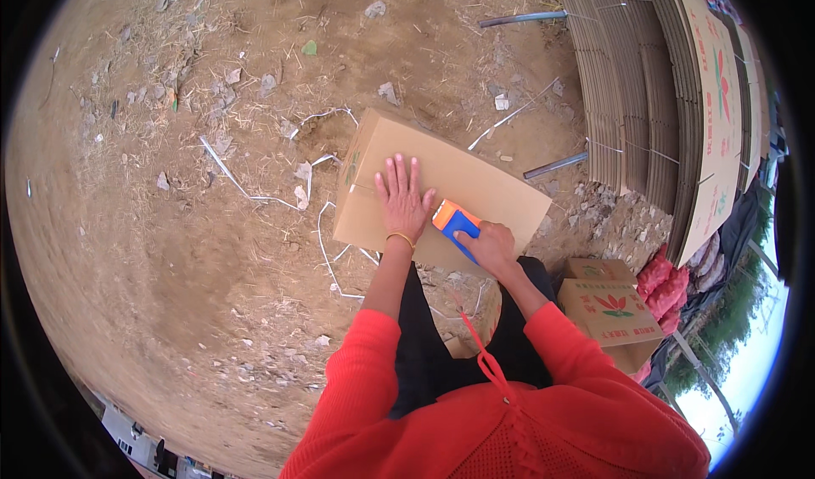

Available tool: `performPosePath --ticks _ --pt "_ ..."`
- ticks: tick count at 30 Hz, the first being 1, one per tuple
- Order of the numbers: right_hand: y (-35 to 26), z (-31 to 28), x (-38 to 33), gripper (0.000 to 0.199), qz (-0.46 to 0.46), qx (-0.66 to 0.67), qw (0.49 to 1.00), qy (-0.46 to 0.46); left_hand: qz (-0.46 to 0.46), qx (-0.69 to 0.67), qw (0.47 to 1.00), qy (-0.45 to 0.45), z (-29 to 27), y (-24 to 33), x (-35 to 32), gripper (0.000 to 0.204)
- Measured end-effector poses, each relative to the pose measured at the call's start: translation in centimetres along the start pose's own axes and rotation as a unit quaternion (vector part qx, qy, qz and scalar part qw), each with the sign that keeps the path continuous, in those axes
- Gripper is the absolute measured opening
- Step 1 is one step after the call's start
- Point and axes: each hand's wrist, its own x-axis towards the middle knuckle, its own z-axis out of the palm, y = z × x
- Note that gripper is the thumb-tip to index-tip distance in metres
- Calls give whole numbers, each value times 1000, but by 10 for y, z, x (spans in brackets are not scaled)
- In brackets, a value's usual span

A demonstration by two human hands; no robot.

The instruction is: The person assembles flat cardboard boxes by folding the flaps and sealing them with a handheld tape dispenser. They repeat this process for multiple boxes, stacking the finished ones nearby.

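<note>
"Carton (492,186): where on the dial?"

"Close to the middle, a shade toward one o'clock, plain brown side up, just beyond the black trousers (416,330). Support underneath: cannot tell."

"And the left hand (406,211)?"

"Laid on the carton, toward nine o'clock of its upper side. Fingers (401,173) released, slightly spread, pointing to twelve. Yellow band (401,239) around the wrist."

"Right hand (492,247)?"

"Clenched around a blue-and-orange tool (456,224), over the carton at five o'clock. Orange end toward eleven, just beside the left thumb. Contact between tool and cardboard: cannot tell."

"Arms?"

"Both in red sleeves (367,356), reaching in from six o'clock."

"And round about?"

"Dirt ground (170,275), littered with scraps (268,84). Loose at nine o'clock, a thin, kinked white strap (223,166). At two, stacks of flattened cardboard (615,80), with two metal bars (556,166) showing at the near edge. At four, boxes (592,306) with a red leaf print, and just past them, red sacks (662,282)."
</note>
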Motion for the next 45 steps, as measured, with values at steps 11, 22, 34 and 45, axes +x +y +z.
performPosePath --ticks 11,22,34,45 --pt "105 3 -24 55 -120 77 989 45 -8 113 993 43 -1 -6 2 75" --pt "276 2 -41 56 -115 131 985 5 11 162 984 70 -4 2 3 74" --pt "300 40 -16 51 -142 155 977 34 5 156 986 63 -5 8 5 73" --pt "322 62 -5 56 -167 172 971 19 86 140 985 -56 81 167 -50 73"
